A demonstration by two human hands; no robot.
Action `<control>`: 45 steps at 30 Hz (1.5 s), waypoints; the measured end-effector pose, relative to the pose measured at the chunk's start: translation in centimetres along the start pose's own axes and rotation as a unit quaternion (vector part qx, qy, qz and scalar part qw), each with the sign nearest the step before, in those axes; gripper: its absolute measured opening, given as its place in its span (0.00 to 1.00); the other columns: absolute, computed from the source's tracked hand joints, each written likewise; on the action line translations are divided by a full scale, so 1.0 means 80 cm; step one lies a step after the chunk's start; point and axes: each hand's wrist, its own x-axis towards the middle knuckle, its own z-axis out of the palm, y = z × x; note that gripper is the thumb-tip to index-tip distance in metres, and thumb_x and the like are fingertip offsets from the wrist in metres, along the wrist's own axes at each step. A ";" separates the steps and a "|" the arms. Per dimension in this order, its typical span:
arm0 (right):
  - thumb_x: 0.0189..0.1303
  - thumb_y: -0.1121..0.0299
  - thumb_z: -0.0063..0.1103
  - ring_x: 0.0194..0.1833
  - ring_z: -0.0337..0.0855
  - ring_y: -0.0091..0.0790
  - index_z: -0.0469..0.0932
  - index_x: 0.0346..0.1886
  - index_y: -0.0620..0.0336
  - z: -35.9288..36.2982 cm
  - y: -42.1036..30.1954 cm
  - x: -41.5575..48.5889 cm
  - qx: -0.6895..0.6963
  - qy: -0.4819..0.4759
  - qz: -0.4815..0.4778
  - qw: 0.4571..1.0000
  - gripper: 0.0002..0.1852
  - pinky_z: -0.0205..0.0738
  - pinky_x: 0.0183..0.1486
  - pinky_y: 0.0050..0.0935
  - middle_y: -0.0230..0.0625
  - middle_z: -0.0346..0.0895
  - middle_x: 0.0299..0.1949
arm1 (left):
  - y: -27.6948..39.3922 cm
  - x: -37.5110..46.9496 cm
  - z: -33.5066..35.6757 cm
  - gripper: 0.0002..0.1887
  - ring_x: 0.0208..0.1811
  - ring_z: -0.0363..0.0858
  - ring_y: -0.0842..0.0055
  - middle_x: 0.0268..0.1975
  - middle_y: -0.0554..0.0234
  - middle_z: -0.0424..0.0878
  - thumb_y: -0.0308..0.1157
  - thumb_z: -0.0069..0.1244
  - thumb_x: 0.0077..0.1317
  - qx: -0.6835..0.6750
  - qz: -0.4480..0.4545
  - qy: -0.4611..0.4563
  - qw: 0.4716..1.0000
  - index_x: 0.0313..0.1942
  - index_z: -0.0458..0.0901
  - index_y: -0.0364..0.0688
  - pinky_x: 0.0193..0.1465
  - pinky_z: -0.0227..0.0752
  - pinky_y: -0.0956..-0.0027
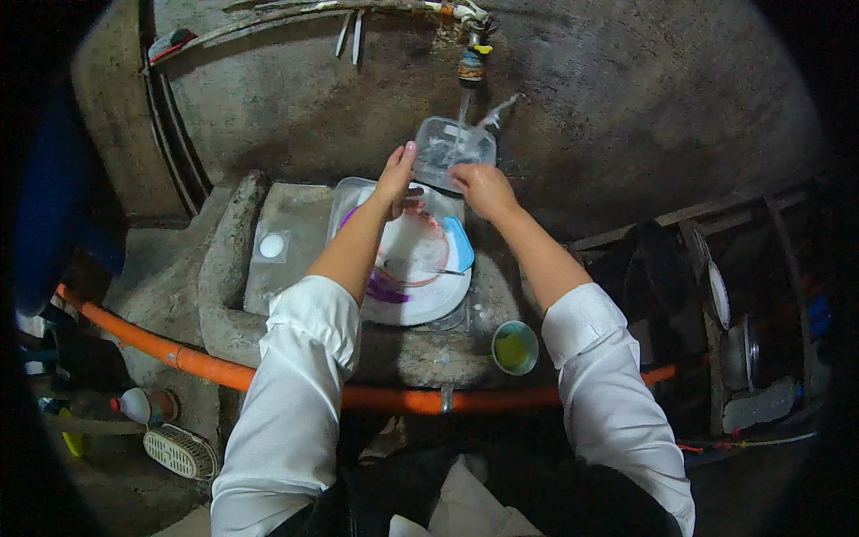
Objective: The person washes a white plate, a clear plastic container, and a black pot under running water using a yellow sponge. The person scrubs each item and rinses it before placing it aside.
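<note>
Under the tap (474, 40), a clear plastic container (435, 151) is tilted, with water running into it. My left hand (398, 176) grips its left side. My right hand (484, 189) has its fingers curled over the near right rim; the fingertips are partly hidden. Below my hands, a white plate (429, 305) with purple and red markings lies over a larger clear plastic tub (345, 191). A light blue plastic piece (459, 243) and a thin metal utensil handle (448, 271) rest on the plate. My left forearm covers part of the plate.
A round white cake, perhaps soap (272, 246), sits on clear wrapping at left. A bowl with yellow-green contents (515, 347) stands on the concrete ledge (429, 359). An orange pipe (396, 400) crosses in front. Dishes fill a rack (701, 268) at right; a pale basket (180, 451) lies lower left.
</note>
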 end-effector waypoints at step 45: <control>0.70 0.57 0.41 0.42 0.81 0.37 0.73 0.49 0.64 0.048 0.030 0.060 0.636 -0.019 0.306 0.708 0.19 0.78 0.39 0.36 0.41 0.78 0.44 | 0.005 0.013 0.044 0.22 0.37 0.71 0.73 0.47 0.67 0.76 0.41 0.35 0.72 0.039 0.084 -0.011 0.996 0.65 0.62 0.49 0.50 0.68 0.58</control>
